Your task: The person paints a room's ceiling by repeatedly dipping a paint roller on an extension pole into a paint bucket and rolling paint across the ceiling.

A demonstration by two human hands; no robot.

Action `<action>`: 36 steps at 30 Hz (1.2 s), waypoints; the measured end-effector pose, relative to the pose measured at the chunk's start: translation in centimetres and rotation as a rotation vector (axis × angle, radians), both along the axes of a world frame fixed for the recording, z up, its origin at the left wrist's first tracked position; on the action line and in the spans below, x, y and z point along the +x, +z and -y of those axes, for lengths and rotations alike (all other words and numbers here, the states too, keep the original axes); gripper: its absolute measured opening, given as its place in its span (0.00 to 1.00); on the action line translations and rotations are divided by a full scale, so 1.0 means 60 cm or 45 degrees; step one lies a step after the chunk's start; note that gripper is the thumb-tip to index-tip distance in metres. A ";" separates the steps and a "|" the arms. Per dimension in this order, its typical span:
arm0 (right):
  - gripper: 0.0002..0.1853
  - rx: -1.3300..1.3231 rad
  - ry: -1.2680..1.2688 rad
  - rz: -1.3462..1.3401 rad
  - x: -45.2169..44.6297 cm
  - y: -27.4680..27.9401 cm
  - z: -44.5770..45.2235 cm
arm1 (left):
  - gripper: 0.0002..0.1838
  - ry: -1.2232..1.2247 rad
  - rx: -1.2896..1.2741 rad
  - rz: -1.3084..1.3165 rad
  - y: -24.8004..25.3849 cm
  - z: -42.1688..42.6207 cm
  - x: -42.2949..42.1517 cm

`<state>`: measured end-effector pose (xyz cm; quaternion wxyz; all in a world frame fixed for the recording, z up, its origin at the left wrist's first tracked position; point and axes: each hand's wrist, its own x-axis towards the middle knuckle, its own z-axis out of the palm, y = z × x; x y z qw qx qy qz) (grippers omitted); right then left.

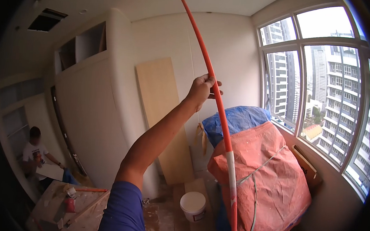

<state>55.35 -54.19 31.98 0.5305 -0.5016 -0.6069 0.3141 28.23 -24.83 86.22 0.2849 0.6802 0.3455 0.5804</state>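
A long orange pole (219, 102) with a pale band runs from the ceiling area down to the bottom edge of the head view, slightly bent. One bare hand (204, 90), on an arm in a blue sleeve that enters from the bottom, grips it around the middle with the fingers partly behind it. By the arm's direction and the thumb's side I take this as my left hand. My right hand is out of view. Behind the pole's lower part stands a large bundle wrapped in red sheeting (270, 180) and blue sheeting (239, 123), tied with cord.
A white bucket (193, 205) stands on the floor. A wooden board (164, 114) leans on the wall. Tools lie on a worktable (53, 196) at lower left; beyond it is another person (36, 151). Windows (314, 77) line the right, and a ceiling opening (47, 20) shows at upper left.
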 end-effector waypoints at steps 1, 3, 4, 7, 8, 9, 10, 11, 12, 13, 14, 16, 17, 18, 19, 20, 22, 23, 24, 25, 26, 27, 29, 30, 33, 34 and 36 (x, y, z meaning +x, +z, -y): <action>0.21 0.011 0.006 -0.016 -0.005 0.012 -0.008 | 0.21 -0.027 -0.012 -0.004 -0.008 0.002 0.002; 0.20 0.037 0.016 -0.047 -0.017 0.028 -0.023 | 0.21 -0.082 -0.030 -0.012 -0.030 0.009 0.006; 0.20 0.053 0.021 -0.062 -0.023 0.036 -0.033 | 0.21 -0.109 -0.037 -0.017 -0.040 0.011 0.007; 0.20 0.034 0.028 -0.043 -0.035 0.078 -0.049 | 0.21 -0.185 -0.068 -0.011 -0.070 0.014 0.011; 0.21 0.015 0.028 -0.028 -0.037 0.087 -0.052 | 0.20 -0.194 -0.066 -0.016 -0.077 0.014 0.012; 0.21 0.028 0.007 -0.021 -0.041 0.082 -0.060 | 0.20 -0.203 -0.065 -0.020 -0.086 0.012 0.014; 0.21 0.039 -0.014 -0.013 -0.046 0.074 -0.073 | 0.20 -0.212 -0.066 -0.023 -0.094 0.010 0.015; 0.21 0.048 -0.034 -0.004 -0.050 0.069 -0.086 | 0.19 -0.229 -0.095 -0.010 -0.105 0.008 0.016; 0.21 0.104 -0.078 0.057 -0.053 0.065 -0.100 | 0.19 -0.254 -0.097 0.002 -0.123 0.002 0.018; 0.22 0.162 -0.124 0.116 -0.056 0.064 -0.115 | 0.18 -0.282 -0.095 0.012 -0.146 -0.005 0.019; 0.22 0.222 -0.170 0.174 -0.060 0.064 -0.130 | 0.18 -0.310 -0.092 0.020 -0.169 -0.012 0.018; 0.22 0.134 -0.085 0.006 -0.067 0.065 -0.160 | 0.15 -0.320 -0.125 -0.043 -0.212 -0.021 0.013; 0.22 0.087 -0.042 -0.077 -0.069 0.073 -0.170 | 0.14 -0.333 -0.189 -0.049 -0.232 -0.020 0.013; 0.23 0.062 -0.008 -0.111 -0.072 0.085 -0.182 | 0.13 -0.347 -0.253 -0.054 -0.250 -0.021 0.012; 0.24 0.036 0.026 -0.145 -0.078 0.106 -0.194 | 0.13 -0.377 -0.270 -0.016 -0.266 -0.020 0.012; 0.24 0.010 0.060 -0.179 -0.083 0.119 -0.204 | 0.12 -0.407 -0.286 0.022 -0.280 -0.021 0.014; 0.26 0.034 0.108 -0.192 -0.096 0.113 -0.242 | 0.12 -0.396 -0.282 0.061 -0.295 -0.038 0.012; 0.27 0.047 0.132 -0.198 -0.105 0.108 -0.265 | 0.12 -0.356 -0.260 0.060 -0.300 -0.052 0.010; 0.24 0.052 0.118 -0.199 -0.114 0.105 -0.288 | 0.12 -0.316 -0.238 0.057 -0.305 -0.066 0.006; 0.22 0.059 0.103 -0.201 -0.124 0.104 -0.310 | 0.12 -0.294 -0.219 0.061 -0.302 -0.083 -0.003; 0.19 0.067 0.087 -0.203 -0.132 0.107 -0.332 | 0.12 -0.272 -0.199 0.064 -0.293 -0.105 -0.012; 0.21 0.115 0.081 -0.226 -0.144 0.118 -0.351 | 0.12 -0.249 -0.179 0.067 -0.283 -0.127 -0.020; 0.25 0.215 0.068 -0.274 -0.173 0.152 -0.391 | 0.12 -0.232 -0.159 0.119 -0.261 -0.171 -0.034; 0.24 0.209 0.067 -0.261 -0.181 0.159 -0.414 | 0.12 -0.224 -0.148 0.144 -0.250 -0.192 -0.040; 0.20 0.141 0.075 -0.270 -0.208 0.160 -0.498 | 0.11 -0.153 -0.218 0.153 -0.217 -0.264 -0.068; 0.20 0.167 0.077 -0.255 -0.216 0.171 -0.516 | 0.11 -0.134 -0.226 0.140 -0.210 -0.292 -0.081; 0.18 0.224 0.076 -0.227 -0.237 0.210 -0.555 | 0.11 -0.095 -0.209 0.137 -0.197 -0.345 -0.101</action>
